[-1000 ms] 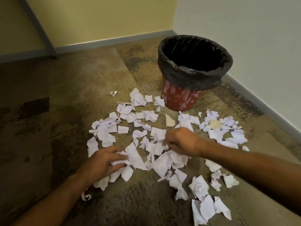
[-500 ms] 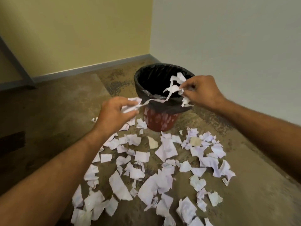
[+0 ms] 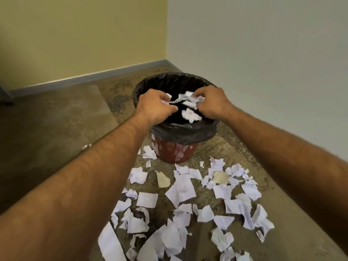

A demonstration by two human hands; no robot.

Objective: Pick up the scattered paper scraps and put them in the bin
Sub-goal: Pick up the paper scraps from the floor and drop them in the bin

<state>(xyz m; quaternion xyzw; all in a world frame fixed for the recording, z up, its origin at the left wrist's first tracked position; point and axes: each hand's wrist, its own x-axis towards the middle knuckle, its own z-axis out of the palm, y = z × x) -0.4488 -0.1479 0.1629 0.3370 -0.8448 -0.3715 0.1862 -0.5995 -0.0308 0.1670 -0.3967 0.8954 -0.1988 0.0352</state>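
Note:
A red bin (image 3: 174, 151) lined with a black bag (image 3: 180, 131) stands in the room's corner. Both my hands hover over its mouth. My left hand (image 3: 155, 106) pinches white paper scraps (image 3: 185, 99) that stretch across to my right hand (image 3: 211, 103), which also grips a bunch of them. One scrap (image 3: 190, 114) hangs or falls just below, inside the bin's opening. Several torn white scraps (image 3: 181, 189) lie scattered on the floor in front of the bin, reaching down to the frame's lower edge.
A beige scrap (image 3: 162, 179) and a second tan piece (image 3: 220, 177) lie among the white ones. One small scrap (image 3: 86, 146) sits apart at the left. The yellow wall and the white wall meet behind the bin, with a grey skirting along the mottled brown floor (image 3: 66, 119).
Both hands left the floor pile with scraps, rose and moved forward to the bin. They now sit close together over its opening, and a scrap is dropping inside.

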